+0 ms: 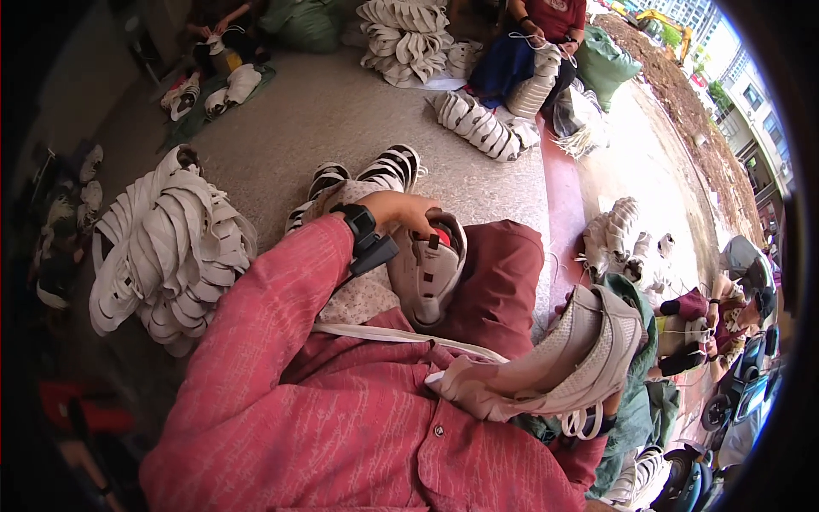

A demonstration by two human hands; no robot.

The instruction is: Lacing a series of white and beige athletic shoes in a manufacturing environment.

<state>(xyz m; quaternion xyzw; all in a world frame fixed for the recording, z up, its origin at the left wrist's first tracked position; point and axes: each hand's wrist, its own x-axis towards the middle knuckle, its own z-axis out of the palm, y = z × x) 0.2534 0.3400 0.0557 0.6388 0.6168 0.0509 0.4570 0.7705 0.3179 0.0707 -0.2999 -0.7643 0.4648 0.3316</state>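
On my lap stands a pale shoe upper [425, 277] with dark patches and something red inside its opening. My left hand [409, 211], with a black watch at the wrist, is closed on its far rim. At the right a few nested white and beige shoe uppers [554, 350] are near my chest, a white lace loop dangling under them. My right hand [611, 404] is behind these uppers, by a dark wristband; its fingers are hidden. A white cord [401, 334] runs across my waist.
A big heap of white uppers [175, 247] stands at my left. More stacked uppers [485, 128] lie ahead on the concrete floor. A seated person [546, 26] in red handles a cord and uppers. Green sacks [607, 66] and other people sit around; parked scooters [742, 384] are at far right.
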